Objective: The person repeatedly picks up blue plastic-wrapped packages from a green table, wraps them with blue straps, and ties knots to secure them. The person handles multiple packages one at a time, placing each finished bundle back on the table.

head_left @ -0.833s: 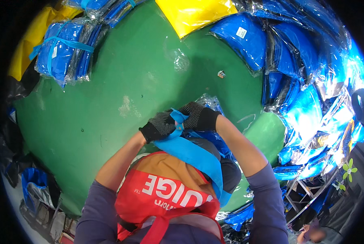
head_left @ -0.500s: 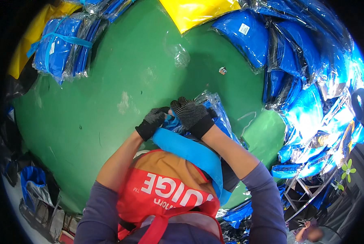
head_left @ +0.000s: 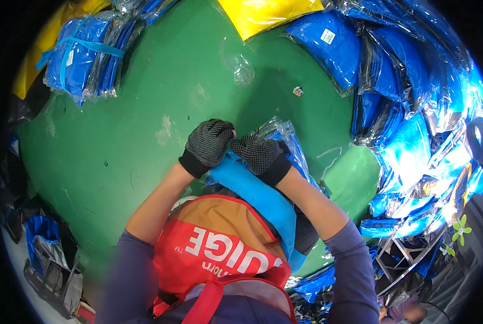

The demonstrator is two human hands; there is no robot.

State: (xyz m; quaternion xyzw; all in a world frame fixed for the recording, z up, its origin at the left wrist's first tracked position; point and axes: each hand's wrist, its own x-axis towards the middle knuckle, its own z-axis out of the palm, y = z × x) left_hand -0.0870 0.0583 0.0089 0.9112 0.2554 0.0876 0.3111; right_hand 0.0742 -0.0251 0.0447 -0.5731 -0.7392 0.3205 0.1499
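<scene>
My left hand, in a black dotted glove, is closed with its knuckles up near the middle of the view. Close beside it on the right, my right hand in a matching glove is curled too. Both grip a light blue cloth strip, whose gathered part shows between and below the fingers. A wide light blue cloth band curves from under the hands down along the right of my apron. Beyond my right hand lies a blue bundle in clear plastic, partly hidden by that hand and forearm.
Plastic-wrapped blue packs pile up along the right, with a yellow pack at the far edge. A strap-tied blue bundle sits far left on the green floor. A metal frame and another person are at lower right.
My left hand has moved up and turned its back upward. My right hand has shifted slightly right and down. Less of the blue strip shows between them.
</scene>
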